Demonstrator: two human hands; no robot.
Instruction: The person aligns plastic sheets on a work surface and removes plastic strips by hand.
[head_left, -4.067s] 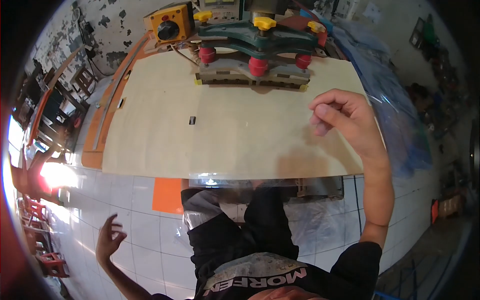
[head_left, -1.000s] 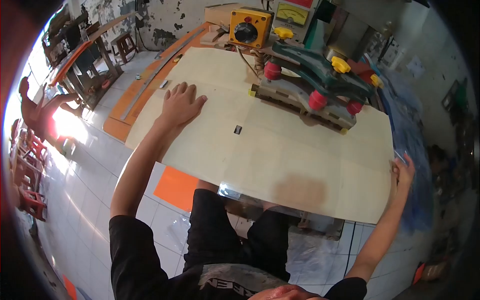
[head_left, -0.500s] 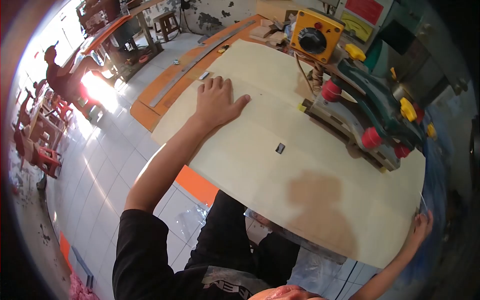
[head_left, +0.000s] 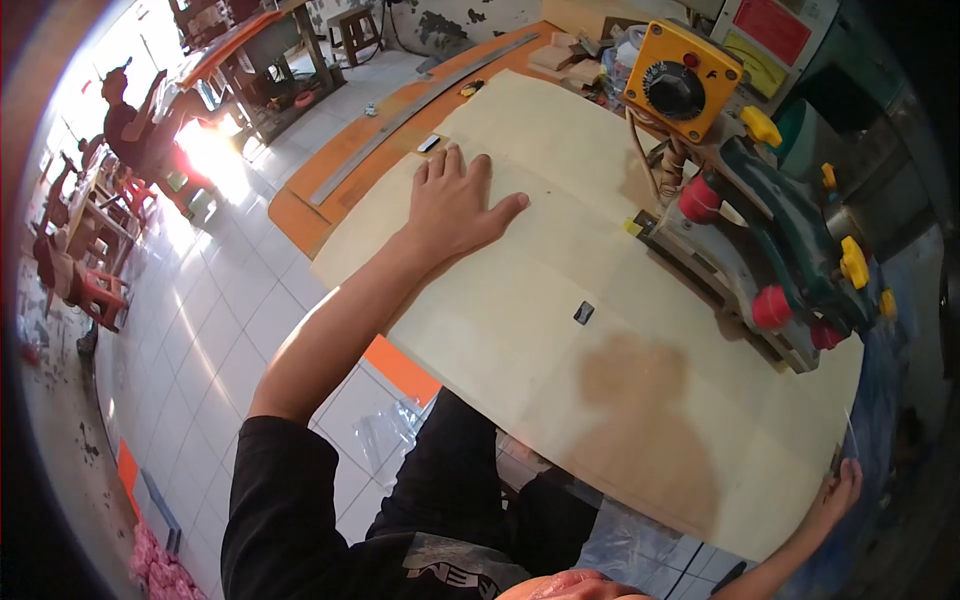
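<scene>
While reaching over a big, flat, cream-coloured sheet (head_left: 520, 340), had the two bare hands far apart. Spread the left hand (head_left: 460, 210) palm down on top of it, thumb out to the side. Curled the fingers of the right hand (head_left: 843, 488) by the near right edge, next to a thin, clear strip (head_left: 850, 428) and close to blue see-through plastic (head_left: 882, 380). Could not tell about any pinch there, on strip or sheet.

Had the sheet lying under the left hand and reaching over to the right one. Saw a small, dark, shiny piece (head_left: 584, 313) on it, between the hands. Just past the left fingers, saw a little black-and-white piece (head_left: 429, 143), then a long grey metal ruler (head_left: 400, 136) on an orange-brown wooden top (head_left: 292, 208). Further off than the right hand, saw a dark green metal press with red and yellow knobs (head_left: 795, 250), and past that a yellow box with a black dial (head_left: 673, 90).

Looked light but wide, a bit stiff yet able to bend, smooth enough to slide, and likely to crease if squeezed. Seemed best to hold by both side edges, with flat hands and soft fingers.
</scene>
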